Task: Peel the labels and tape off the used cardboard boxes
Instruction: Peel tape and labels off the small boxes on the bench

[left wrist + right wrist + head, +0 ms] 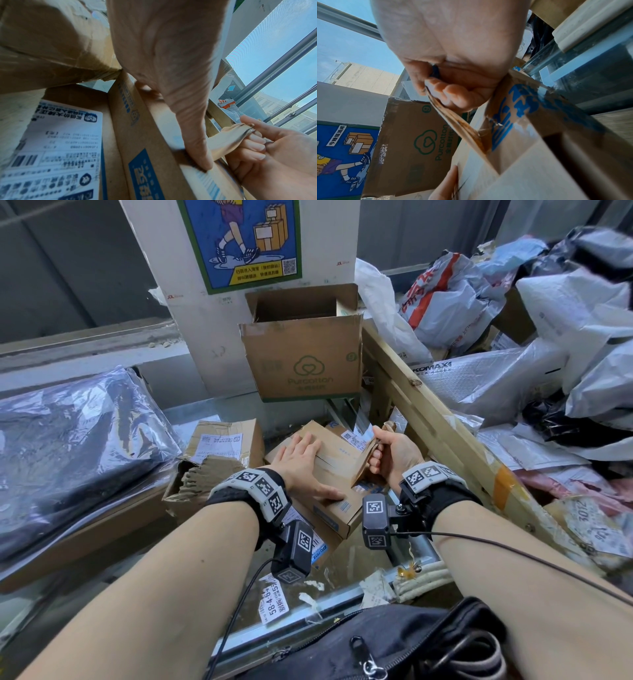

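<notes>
Cardboard boxes (329, 463): four; hands: two

Even daylight, wide-angle bending, soft close-ups

The head view is evenly lit, with glare on the plastic-wrapped bundle (68, 440) at 9 o'clock and straight edges bowing toward the rim. In both wrist views bright blue window light enters at 2 and 10 o'clock; the near palms and the printed label (56, 148) are blurred.

Glass-topped surface (191, 412), metal-framed. Lying on it: torn cardboard box (212, 460) left, flat cardboard boxes (329, 474) centre, open Purcotton box (301, 361) far, loose label (274, 601) near.
</notes>
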The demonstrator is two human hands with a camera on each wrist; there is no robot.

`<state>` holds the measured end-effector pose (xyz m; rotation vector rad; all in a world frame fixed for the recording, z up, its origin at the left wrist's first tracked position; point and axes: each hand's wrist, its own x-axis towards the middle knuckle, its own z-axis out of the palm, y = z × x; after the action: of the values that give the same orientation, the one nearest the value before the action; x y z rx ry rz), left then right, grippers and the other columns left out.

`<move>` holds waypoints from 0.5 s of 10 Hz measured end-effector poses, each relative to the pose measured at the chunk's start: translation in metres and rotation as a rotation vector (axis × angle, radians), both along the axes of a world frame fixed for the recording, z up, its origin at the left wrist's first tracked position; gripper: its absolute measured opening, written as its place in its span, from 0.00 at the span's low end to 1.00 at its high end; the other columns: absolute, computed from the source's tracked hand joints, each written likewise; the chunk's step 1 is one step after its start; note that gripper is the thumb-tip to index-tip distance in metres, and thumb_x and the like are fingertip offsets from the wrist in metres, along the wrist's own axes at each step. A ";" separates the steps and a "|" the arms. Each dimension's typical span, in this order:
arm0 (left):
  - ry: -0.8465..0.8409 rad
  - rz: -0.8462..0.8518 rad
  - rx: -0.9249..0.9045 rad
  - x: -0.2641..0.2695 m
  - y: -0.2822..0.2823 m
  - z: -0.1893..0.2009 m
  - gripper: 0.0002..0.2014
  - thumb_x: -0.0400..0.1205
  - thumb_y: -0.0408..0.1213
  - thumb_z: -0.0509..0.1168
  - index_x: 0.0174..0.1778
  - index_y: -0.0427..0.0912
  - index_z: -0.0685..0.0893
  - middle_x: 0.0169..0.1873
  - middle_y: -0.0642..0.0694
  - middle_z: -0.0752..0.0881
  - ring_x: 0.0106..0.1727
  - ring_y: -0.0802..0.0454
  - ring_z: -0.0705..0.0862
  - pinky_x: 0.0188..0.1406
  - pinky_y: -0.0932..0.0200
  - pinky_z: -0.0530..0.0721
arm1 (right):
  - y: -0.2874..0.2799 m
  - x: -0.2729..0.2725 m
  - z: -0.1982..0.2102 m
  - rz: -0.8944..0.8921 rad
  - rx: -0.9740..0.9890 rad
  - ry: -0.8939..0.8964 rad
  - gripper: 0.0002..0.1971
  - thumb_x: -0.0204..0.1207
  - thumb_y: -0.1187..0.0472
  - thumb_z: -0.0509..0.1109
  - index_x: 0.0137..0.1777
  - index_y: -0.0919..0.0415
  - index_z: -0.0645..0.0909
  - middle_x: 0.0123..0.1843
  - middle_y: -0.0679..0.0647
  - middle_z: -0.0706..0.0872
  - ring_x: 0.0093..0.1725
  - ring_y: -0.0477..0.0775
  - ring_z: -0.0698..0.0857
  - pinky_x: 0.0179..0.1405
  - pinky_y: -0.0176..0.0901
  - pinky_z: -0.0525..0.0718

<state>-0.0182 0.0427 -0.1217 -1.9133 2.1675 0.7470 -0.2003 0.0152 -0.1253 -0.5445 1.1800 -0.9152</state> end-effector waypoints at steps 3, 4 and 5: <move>-0.022 0.000 0.000 -0.001 0.000 -0.003 0.60 0.68 0.70 0.69 0.85 0.47 0.42 0.84 0.49 0.37 0.84 0.49 0.34 0.82 0.47 0.37 | 0.001 0.004 0.000 -0.042 -0.048 0.095 0.25 0.82 0.55 0.63 0.23 0.58 0.63 0.14 0.50 0.68 0.13 0.47 0.66 0.14 0.34 0.65; -0.041 -0.005 -0.007 -0.004 0.001 -0.005 0.61 0.67 0.71 0.69 0.85 0.47 0.40 0.84 0.48 0.36 0.84 0.49 0.33 0.82 0.47 0.37 | 0.003 0.008 -0.001 -0.032 -0.188 0.306 0.22 0.81 0.58 0.65 0.25 0.58 0.65 0.15 0.50 0.67 0.12 0.47 0.64 0.14 0.33 0.65; -0.057 -0.040 0.037 -0.002 0.001 -0.002 0.67 0.62 0.71 0.72 0.84 0.46 0.37 0.83 0.48 0.33 0.83 0.48 0.30 0.82 0.45 0.35 | 0.006 0.009 0.006 0.058 -0.308 0.585 0.19 0.81 0.54 0.65 0.28 0.56 0.68 0.24 0.51 0.72 0.23 0.49 0.70 0.29 0.41 0.71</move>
<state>-0.0203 0.0437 -0.1232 -1.8453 2.1363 0.7113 -0.1913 0.0216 -0.1188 -1.1441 1.5415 -0.9215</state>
